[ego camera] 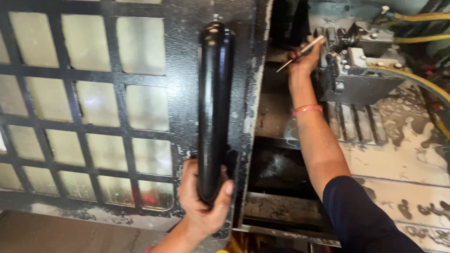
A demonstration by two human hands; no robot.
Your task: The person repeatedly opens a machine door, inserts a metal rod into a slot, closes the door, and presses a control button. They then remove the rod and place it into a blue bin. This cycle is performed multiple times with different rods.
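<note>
Left hand (202, 201) nearest the camera, fingers and thumb wrapped tight round the bottom end of the long glossy black tubular door handle (214, 112). Handle stands upright on the right edge of the dark metal sliding door with a grid of frosted window panes (89, 103). Door frame paint chipped and streaked white along that edge.

Just right of the door, the opening into the machine: a dark recessed pocket (276, 168) low down, with a grimy metal sill under it.

Right arm runs up through the opening, dark blue sleeve (361, 215) at the upper arm, thin pink-orange band (307, 109) on the wrist. Right hand (304, 58) is further in, fingers pinched shut on a slim pale metal rod (300, 52), which lies tilted, upper end to the right, lower end poking out left of the hand.

Hand sits right against the grey steel fixture block with bolt heads (356, 75). Below it, ribbed metal covers (356, 122) and a sloped panel blotched with pale coolant residue (403, 150).

Farthest back, top right: yellow hoses (417, 17) running across and curving down the right side.
</note>
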